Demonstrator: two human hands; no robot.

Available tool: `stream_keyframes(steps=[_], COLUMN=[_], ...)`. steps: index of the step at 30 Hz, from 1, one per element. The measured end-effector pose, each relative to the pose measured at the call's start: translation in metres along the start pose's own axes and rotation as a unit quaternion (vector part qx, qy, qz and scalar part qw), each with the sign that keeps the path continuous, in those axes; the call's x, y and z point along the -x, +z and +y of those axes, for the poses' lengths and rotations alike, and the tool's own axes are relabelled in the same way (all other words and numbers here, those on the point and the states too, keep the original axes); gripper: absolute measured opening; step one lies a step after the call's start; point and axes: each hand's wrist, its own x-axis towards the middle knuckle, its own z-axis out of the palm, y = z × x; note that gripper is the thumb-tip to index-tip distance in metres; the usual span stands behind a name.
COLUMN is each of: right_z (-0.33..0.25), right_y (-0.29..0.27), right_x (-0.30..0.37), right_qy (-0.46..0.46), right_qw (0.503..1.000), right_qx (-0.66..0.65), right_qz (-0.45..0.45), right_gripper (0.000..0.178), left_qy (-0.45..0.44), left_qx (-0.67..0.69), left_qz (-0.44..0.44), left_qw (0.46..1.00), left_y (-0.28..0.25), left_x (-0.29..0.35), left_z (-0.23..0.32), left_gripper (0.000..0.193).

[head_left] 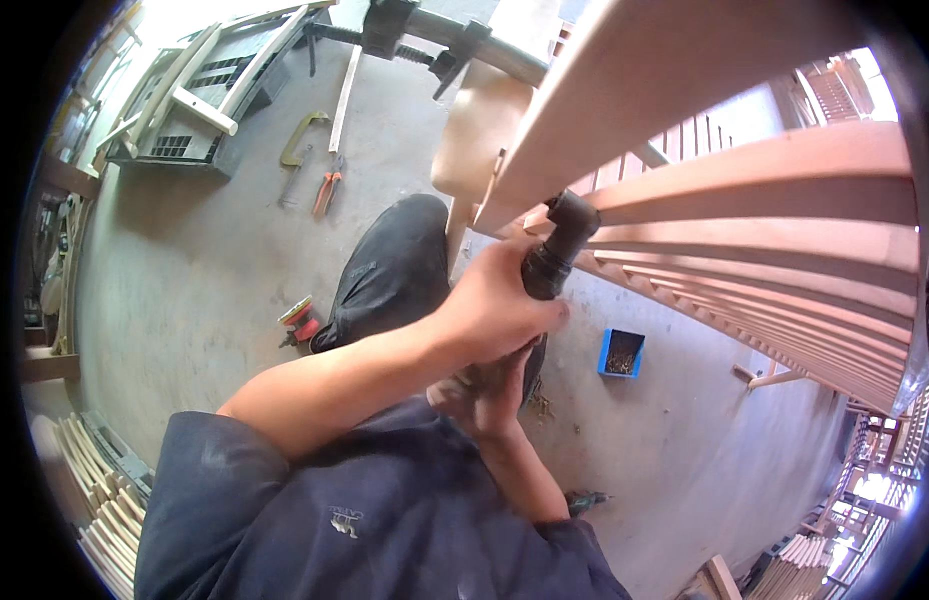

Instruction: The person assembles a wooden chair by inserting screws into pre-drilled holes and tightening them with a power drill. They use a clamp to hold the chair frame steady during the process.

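A black angle-head driver (550, 262) points up at the lower corner of a wooden slatted frame (754, 190), its head against or very close to the wood. My left hand (494, 300) wraps round the tool just behind the head. Below it, my right hand (484, 390) is closed round what looks like the tool's lower body, which is mostly hidden by the hands. A broad wooden board (624, 90) rises over the hands and meets the slats near the tool's head. Where the tool touches the wood cannot be made out.
A bar clamp (434, 45) crosses the top. On the floor lie orange-handled pliers (328, 190), a yellowish C-shaped clamp (300, 138), a red sander (300, 320), a green drill (586, 501) and a blue box (621, 354) of small fasteners. Wooden parts sit on a dark crate (184, 150).
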Motion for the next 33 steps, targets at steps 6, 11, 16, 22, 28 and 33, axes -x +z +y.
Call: stream_keyframes(steps=[6, 11, 16, 22, 28, 33], right_z=[0.008, 0.017, 0.021, 0.016, 0.005, -0.002], right_y=[0.002, -0.029, -0.012, -0.022, -0.018, -0.012], right_x=[-0.006, -0.012, -0.011, 0.001, 0.002, 0.004], right_qy=[-0.002, -0.009, -0.004, -0.003, -0.02, 0.0], right_qw=[0.999, 0.988, 0.998, 0.993, 0.99, 0.991], right_qx=[-0.03, -0.053, -0.048, 0.05, 0.055, 0.06], right_qz=[-0.022, -0.148, -0.051, -0.105, -0.129, -0.123], right_gripper=[0.095, 0.103, 0.103, 0.102, 0.095, 0.097], left_qy=[0.034, 0.054, -0.054, 0.056, -0.002, 0.038], left_qx=[-0.048, -0.078, -0.08, -0.097, -0.003, -0.062], left_qz=[-0.002, 0.027, -0.013, 0.016, -0.022, 0.049], left_qw=[0.998, 0.995, 0.995, 0.994, 1.0, 0.996], left_y=[-0.004, -0.002, -0.01, -0.002, -0.001, 0.004], left_x=[-0.003, -0.002, -0.001, 0.0, 0.0, -0.002], left_z=[-0.002, -0.007, 0.004, -0.002, 0.002, -0.007], left_gripper=[0.027, 0.029, 0.041, 0.029, 0.028, 0.035])
